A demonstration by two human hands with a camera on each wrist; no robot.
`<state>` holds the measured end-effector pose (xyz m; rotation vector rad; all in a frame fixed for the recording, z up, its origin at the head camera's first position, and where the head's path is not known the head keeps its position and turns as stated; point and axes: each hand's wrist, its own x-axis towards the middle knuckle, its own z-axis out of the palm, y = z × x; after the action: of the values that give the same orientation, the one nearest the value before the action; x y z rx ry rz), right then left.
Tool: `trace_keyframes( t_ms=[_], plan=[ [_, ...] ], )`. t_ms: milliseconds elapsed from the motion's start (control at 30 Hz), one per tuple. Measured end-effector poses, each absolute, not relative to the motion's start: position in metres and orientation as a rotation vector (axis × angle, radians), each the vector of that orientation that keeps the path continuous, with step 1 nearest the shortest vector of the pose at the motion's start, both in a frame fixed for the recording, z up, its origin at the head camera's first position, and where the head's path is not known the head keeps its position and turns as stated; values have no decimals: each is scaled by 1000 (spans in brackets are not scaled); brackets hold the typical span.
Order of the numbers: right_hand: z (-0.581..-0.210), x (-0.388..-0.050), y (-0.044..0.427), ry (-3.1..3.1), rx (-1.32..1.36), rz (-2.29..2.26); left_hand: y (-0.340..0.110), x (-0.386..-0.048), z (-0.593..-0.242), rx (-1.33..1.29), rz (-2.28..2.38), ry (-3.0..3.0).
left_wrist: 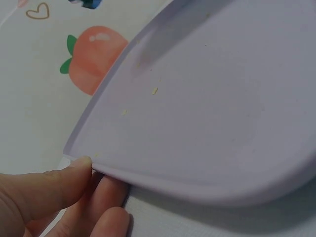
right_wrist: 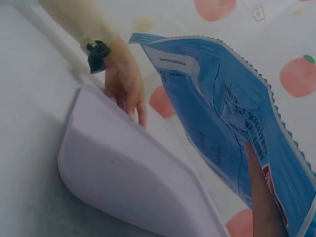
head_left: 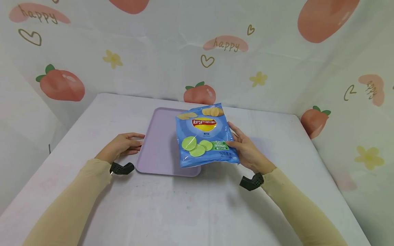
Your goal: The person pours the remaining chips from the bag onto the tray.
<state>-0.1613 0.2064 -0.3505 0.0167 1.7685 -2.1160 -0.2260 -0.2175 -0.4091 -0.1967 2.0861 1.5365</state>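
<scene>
A blue chip bag point(head_left: 203, 136) with a yellow logo and green lime pictures is held by the right hand point(head_left: 248, 150), thumb on its front and fingers behind, above the right part of a purple tray point(head_left: 158, 147). In the right wrist view the back of the bag point(right_wrist: 207, 113) shows, with one finger against it. The left hand point(head_left: 123, 147) pinches the tray's left rim; the left wrist view shows its thumb on the edge and fingers point(left_wrist: 111, 192) beneath. Small yellow crumbs point(left_wrist: 155, 91) lie on the tray.
A white-covered table point(head_left: 184, 208) stands against a white cloth backdrop point(head_left: 160, 58) printed with peaches, hearts and flowers. Each wrist wears a black camera mount point(head_left: 122, 168).
</scene>
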Motion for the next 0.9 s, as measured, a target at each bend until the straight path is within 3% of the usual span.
trace_keyframes(
  t_ms=[900],
  plan=[
    [-358, -170, 186, 1878, 10, -1975, -217, -226, -409, -207, 1549, 2076]
  ],
)
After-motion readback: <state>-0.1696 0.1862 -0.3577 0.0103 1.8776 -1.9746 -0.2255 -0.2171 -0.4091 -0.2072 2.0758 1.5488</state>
